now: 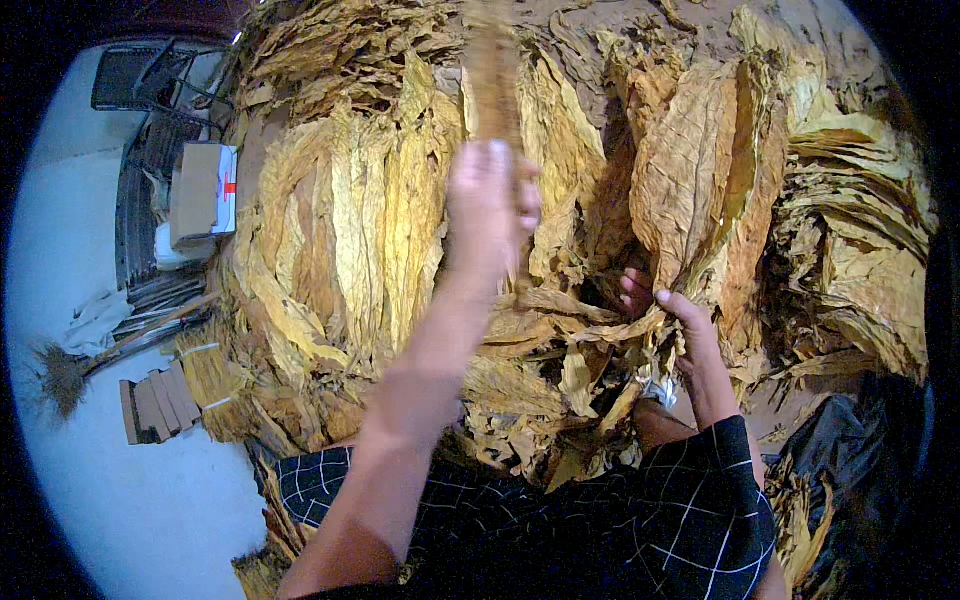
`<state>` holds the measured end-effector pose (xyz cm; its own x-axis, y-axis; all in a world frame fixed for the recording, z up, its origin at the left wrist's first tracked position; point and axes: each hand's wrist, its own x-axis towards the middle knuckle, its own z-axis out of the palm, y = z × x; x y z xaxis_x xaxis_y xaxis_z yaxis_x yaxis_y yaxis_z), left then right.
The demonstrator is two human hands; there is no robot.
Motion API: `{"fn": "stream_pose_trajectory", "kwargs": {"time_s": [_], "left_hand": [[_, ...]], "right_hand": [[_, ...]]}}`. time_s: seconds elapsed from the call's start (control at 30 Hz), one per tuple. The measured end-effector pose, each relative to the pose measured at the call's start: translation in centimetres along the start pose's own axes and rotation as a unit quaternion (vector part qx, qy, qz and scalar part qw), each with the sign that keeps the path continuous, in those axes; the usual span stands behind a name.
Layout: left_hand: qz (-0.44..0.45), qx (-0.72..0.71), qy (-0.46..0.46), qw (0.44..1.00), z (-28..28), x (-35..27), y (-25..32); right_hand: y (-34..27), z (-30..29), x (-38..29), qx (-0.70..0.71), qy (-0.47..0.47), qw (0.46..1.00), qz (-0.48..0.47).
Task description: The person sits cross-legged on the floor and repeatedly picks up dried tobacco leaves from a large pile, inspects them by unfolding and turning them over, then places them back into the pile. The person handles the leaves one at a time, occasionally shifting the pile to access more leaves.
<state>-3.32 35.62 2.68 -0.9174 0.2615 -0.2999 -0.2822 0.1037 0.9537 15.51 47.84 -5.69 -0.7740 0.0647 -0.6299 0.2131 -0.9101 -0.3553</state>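
My left hand (484,195) is blurred by motion and stretched out over the middle of the pile. It grips a narrow brown dried leaf, apparently tobacco (495,82), which is streaked by the blur. On the right, my right hand (694,319) pinches the stem ends of a bunch of broad tan dried leaves (686,165), thumb in front and fingertips partly behind. The blades of that bunch fan away from me. Left of my left hand lie long yellow leaves (375,240) side by side. Crumpled leaf scraps (517,420) cover the area close to my lap.
Stacked leaves (862,225) rise at the far right, near a black plastic sheet (832,442). Darker crumpled leaves (337,60) lie at the back left. Along the left are a cardboard box (199,195), a twig broom (67,379), brown blocks (157,405) and a tied leaf bundle (210,382).
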Motion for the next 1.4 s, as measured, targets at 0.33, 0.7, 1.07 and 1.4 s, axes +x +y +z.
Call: {"fn": "stream_pose_trajectory", "kwargs": {"time_s": [0.33,0.7,1.07,1.4], "left_hand": [[0.006,0.136,0.024,0.990,8.1,-0.1,-12.7],[-0.231,0.039,0.030,0.972,-7.7,0.5,-13.7],[0.190,0.537,0.114,0.814,-10.8,1.7,-11.8],[-0.040,0.538,-0.187,0.821,1.0,2.4,-14.4]], "right_hand": [[-0.1,-1.7,-1.5,-0.010,0.099,0.995,0.031],[-1.8,-4.5,-2.2,0.082,-0.041,0.996,-0.021],[-1.7,-5.2,-2.8,0.078,-0.004,0.994,-0.083],[-4.5,-7.9,-7.0,0.023,-0.030,0.972,-0.232]]}}
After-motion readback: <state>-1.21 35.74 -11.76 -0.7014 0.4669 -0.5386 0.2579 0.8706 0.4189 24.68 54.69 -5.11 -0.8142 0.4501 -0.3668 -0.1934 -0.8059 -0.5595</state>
